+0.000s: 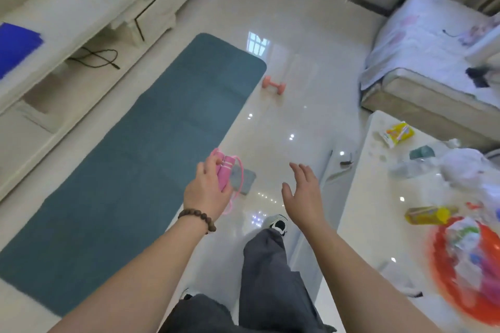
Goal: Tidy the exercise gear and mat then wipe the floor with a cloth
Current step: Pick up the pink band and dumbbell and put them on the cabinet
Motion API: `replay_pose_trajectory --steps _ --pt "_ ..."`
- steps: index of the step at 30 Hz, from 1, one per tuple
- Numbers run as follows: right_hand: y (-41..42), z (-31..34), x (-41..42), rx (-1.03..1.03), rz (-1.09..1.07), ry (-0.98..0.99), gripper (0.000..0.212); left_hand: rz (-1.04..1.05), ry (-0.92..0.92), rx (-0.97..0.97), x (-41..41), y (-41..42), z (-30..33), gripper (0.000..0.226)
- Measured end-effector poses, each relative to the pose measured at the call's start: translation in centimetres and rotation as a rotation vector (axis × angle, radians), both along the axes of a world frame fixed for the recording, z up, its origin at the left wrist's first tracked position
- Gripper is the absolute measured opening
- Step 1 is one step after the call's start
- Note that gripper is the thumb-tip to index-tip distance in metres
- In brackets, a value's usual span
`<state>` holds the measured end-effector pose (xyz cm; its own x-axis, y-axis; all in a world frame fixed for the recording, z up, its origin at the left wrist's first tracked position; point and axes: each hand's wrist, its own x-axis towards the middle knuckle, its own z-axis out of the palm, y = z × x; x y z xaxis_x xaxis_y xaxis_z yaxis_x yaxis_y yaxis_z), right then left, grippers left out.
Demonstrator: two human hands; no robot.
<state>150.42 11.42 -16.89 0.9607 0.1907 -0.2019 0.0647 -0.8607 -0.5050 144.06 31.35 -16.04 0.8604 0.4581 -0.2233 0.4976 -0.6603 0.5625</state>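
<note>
Rope point(226, 170), pink, was gripped in the left hand point(207, 192), handles bunched in curled fingers, cord looping below, held out over the floor point(292, 105) by the mat point(151, 143) edge. Right hand point(304, 192) was raised beside it, fingers straight and spread, holding nothing. Dumbbell point(273, 85) lay on the floor just past the mat's far corner.

Left hand point(207, 192) curled, gripping; right hand point(304, 192) open, fingers spread.
</note>
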Motion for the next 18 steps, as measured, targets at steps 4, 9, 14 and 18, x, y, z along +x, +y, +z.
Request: replay_pose_trajectory --steps 4,9,14,18 --pt "-4.2 -0.2 7.5 0.017 -0.050 0.020 0.052 -0.028 -0.006 0.010 8.2 -3.6 -0.1 0.043" --pt "-8.5 0.6 17.2 0.042 -0.025 0.008 0.051 0.008 -0.016 0.010 18.1 -7.9 0.5 0.042" --pt "-11.5 1.5 24.9 0.055 -0.027 -0.007 0.051 0.019 -0.059 0.010 26.0 -11.3 2.0 0.041" --pt "-12.3 1.7 29.6 0.067 -0.023 -0.005 0.051 0.032 -0.069 0.016 31.3 -12.0 2.8 0.040"
